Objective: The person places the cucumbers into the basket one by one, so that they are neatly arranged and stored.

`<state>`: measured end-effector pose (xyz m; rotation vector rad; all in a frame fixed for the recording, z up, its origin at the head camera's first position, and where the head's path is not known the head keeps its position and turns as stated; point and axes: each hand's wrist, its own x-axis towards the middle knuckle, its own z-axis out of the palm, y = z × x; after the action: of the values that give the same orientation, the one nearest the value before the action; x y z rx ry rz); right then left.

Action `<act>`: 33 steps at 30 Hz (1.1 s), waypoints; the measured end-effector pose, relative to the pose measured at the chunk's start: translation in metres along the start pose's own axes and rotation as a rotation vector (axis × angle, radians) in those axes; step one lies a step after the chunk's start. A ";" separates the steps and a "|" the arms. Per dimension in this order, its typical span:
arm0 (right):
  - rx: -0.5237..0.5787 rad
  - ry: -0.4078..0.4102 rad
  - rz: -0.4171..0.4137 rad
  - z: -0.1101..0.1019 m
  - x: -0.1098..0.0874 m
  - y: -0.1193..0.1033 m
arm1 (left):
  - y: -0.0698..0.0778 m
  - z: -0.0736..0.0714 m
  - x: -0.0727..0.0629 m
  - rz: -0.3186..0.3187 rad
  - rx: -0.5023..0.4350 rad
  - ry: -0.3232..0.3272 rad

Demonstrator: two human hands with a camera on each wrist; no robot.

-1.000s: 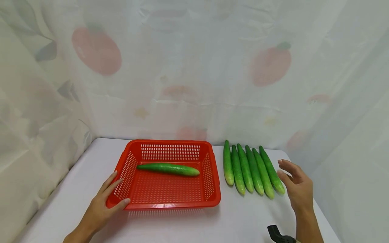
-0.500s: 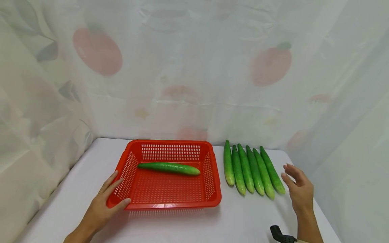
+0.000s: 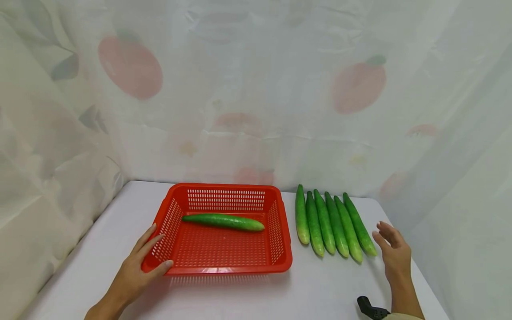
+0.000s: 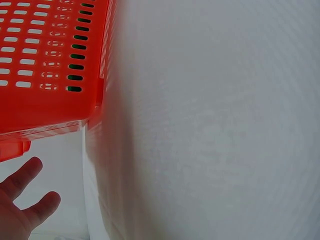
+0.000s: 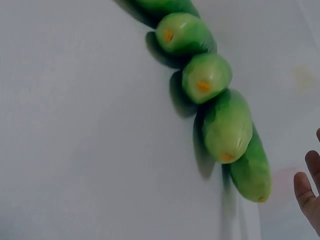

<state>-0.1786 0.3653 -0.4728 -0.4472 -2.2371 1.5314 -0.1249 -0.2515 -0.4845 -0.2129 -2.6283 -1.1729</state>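
A red plastic basket (image 3: pixel 216 270) with slotted walls stands on the white table, and one green cucumber (image 3: pixel 224 222) lies crosswise in it. My left hand (image 3: pixel 132 275) is at the basket's near left corner, fingers spread and relaxed; in the left wrist view two fingertips (image 4: pixel 45 206) show near the basket wall (image 4: pixel 42 107). Right of the basket, several cucumbers (image 3: pixel 337 226) lie side by side, pale ends toward me. Just to the right of the outermost one, my right hand (image 3: pixel 396 255) hovers with loosely bent fingers and holds nothing. The right wrist view shows cucumber ends (image 5: pixel 227 127) beside the fingers (image 5: pixel 302 187).
The white table (image 3: pixel 240 302) ends at a pale printed curtain (image 3: pixel 256 89) behind, with sheeting also on the left and right. A black curved piece (image 3: pixel 372 309) shows by the right wrist at the lower edge of the head view.
My right hand has drawn back a little, down and slightly right, away from the outermost cucumber. The left hand, the basket and the cucumbers stay where they were.
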 end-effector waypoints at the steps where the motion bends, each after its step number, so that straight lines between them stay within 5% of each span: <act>1: -0.006 -0.002 0.008 0.000 0.001 0.002 | 0.000 0.000 0.000 0.001 0.000 0.001; 13: -0.012 -0.066 0.143 -0.001 0.009 0.027 | -0.005 0.001 0.002 0.012 0.000 0.007; 33: -0.142 -0.139 0.140 0.007 0.014 0.054 | 0.000 0.001 0.000 -0.002 0.005 0.004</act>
<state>-0.1918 0.3853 -0.5231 -0.5659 -2.4803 1.5191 -0.1251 -0.2512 -0.4854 -0.2064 -2.6290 -1.1658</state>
